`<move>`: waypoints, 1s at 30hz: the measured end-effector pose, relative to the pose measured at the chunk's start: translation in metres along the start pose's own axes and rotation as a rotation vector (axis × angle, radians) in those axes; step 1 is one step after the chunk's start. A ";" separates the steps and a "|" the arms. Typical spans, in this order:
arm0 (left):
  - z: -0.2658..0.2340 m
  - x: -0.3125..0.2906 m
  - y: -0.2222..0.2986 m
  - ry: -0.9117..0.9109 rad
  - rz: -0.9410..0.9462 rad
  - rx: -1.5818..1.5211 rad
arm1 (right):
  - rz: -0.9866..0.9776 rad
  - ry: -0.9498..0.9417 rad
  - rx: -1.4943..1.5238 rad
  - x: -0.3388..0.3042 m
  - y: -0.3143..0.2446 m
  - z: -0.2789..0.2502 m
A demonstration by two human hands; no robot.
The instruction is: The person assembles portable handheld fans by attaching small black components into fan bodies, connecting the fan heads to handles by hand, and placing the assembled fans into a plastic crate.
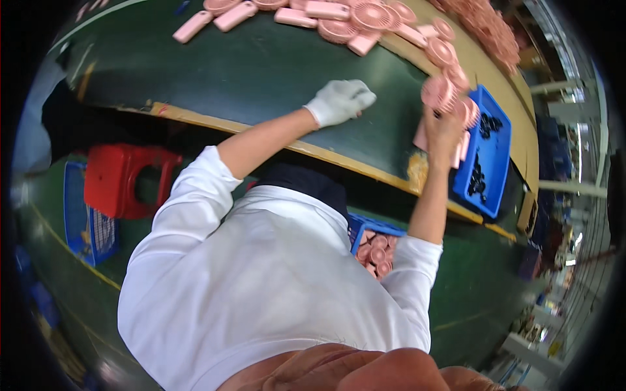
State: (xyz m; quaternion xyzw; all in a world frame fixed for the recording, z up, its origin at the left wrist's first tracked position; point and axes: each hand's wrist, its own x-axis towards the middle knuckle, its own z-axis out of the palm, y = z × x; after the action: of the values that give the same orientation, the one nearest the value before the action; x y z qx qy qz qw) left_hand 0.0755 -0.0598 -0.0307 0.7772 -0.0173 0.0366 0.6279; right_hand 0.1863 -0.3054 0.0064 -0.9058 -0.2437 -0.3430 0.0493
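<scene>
My left hand (340, 102), in a white glove, hovers over or rests on the green tabletop (261, 81) with its fingers curled in. Whatever may be inside those fingers is hidden. At the right, my bare right hand (445, 133) is closed on a pink handheld fan (438, 93) with a round slatted head. More pink fans crowd around that hand, so its exact grip is partly covered. Close beside it stands a blue tray (462, 186) with small black parts (478, 179) in two heaps.
Several pink fans and handles (297, 17) lie along the table's far side, continuing toward the right. A blue crate (355, 228) of pink round parts sits below the table's front edge. A red stool (111, 179) and another blue crate (75, 215) stand on the floor at left.
</scene>
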 end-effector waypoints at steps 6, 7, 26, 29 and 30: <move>0.005 -0.006 -0.011 0.034 0.174 0.236 | -0.105 0.150 -0.026 0.002 -0.007 -0.039; 0.002 -0.002 -0.010 0.017 0.158 0.347 | -0.047 -0.014 0.126 0.008 -0.038 -0.067; 0.014 0.017 -0.005 -0.047 0.171 0.450 | -0.792 -0.047 1.117 -0.009 -0.146 -0.258; -0.002 -0.007 -0.003 0.024 0.113 0.484 | -0.809 -0.047 1.162 -0.005 -0.146 -0.247; -0.012 -0.017 -0.005 0.038 0.029 0.440 | -0.794 -0.052 1.193 -0.004 -0.157 -0.249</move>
State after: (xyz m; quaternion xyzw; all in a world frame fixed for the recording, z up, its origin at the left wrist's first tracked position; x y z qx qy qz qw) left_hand 0.0582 -0.0472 -0.0340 0.8944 -0.0081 0.0632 0.4427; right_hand -0.0401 -0.2332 0.1807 -0.5753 -0.7021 -0.1218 0.4016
